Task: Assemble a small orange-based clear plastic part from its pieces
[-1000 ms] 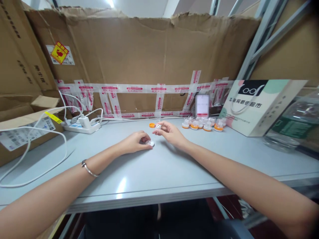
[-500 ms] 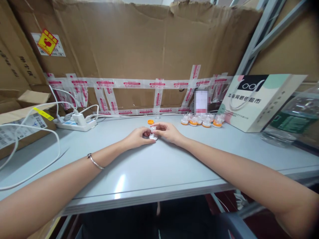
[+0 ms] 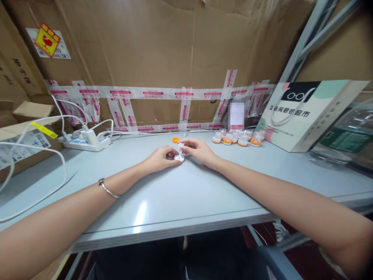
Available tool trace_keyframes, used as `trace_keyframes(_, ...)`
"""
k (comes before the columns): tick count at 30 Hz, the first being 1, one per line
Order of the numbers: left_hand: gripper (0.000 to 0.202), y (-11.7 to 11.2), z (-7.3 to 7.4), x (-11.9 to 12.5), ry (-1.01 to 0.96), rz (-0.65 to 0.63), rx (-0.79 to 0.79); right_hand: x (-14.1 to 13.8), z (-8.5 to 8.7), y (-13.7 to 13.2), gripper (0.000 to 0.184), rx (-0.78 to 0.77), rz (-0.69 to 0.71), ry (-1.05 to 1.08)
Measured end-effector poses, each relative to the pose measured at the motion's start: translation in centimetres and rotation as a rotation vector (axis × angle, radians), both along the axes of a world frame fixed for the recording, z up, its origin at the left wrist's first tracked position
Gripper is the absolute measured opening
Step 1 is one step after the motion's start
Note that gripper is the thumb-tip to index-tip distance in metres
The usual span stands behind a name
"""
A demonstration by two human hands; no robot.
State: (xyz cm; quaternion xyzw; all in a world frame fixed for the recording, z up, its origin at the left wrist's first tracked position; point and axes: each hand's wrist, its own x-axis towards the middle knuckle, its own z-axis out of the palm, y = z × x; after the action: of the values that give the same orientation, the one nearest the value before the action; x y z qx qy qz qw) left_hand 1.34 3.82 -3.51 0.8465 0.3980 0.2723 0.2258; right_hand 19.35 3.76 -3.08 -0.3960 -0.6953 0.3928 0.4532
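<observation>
Near the middle of the table, my left hand grips a small round white base between thumb and fingers, low over the tabletop. My right hand pinches a small white piece with dark holes or dots, just above that base. Whether the two white parts touch is too small to tell. Just behind my hands lies an orange ring, apart from both. A small clear piece stands farther back, close to the cardboard.
Several clear-and-white pieces with orange rims are grouped at the back right, before a blurred-out phone-like rectangle. A paper bag and plastic bottle stand right. A power strip with white cables and a carton are left.
The view has tilted and shifted slightly. My right hand has raised the dotted white piece a little above the base; my left hand keeps its grip on the base.
</observation>
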Motion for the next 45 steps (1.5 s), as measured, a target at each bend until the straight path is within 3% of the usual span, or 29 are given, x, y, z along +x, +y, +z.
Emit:
trace_keyframes(6, 0.043, 0.2, 0.2, -0.1, -0.113, 0.057, -0.076, 1.3, 1.2, 0.8, 0.021, -0.012, -0.193, 0.226)
trace_keyframes(10, 0.036, 1.8, 0.7, -0.4, -0.138, 0.157, 0.046, 1.6, 1.2, 1.6, 0.015, -0.089, -0.296, 0.320)
trace_keyframes(13, 0.038, 4.0, 0.8, -0.1, -0.055, 0.229, 0.056, 1.6, 0.8, 1.9, 0.014, -0.100, -0.292, 0.310)
trace_keyframes(15, 0.040, 5.5, 0.7, 0.7, -0.057, 0.205, 0.058, 1.7, 0.5, 2.0, 0.014, -0.100, -0.274, 0.297)
trace_keyframes(22, 0.019, 8.7, -0.1, 3.6, -0.141, 0.202, 0.001, 2.0, 0.2, 1.9, 0.013, -0.202, -0.249, 0.228)
trace_keyframes(26, 0.027, 7.7, 0.9, 2.5, -0.231, 0.229, -0.176, 2.0, 0.5, 1.6, 0.008, -0.229, -0.179, 0.157)
trace_keyframes(31, 0.038, 3.8, 3.0, -0.8, -0.334, 0.172, -0.379, 2.1, 0.9, 0.9, 0.016, -0.169, -0.099, 0.024)
trace_keyframes(33, 0.036, 2.4, 3.3, -1.8, -0.484, 0.141, -0.526, 2.0, 1.1, 0.5, 0.021, -0.121, -0.086, -0.024)
trace_keyframes(36, 0.031, 1.4, 2.6, -2.4, -0.613, 0.108, -0.623, 1.8, 1.5, -0.3, 0.027, -0.024, -0.074, -0.185)
trace_keyframes(40, 0.028, 1.8, 1.0, -2.2, -0.644, 0.079, -0.560, 1.9, 1.9, -1.2, 0.037, 0.108, -0.084, -0.545)
trace_keyframes(45, 0.033, 1.9, 0.5, -2.0, -0.612, 0.022, -0.506, 1.9, 1.6, -1.4, 0.054, 0.114, -0.082, -0.702)
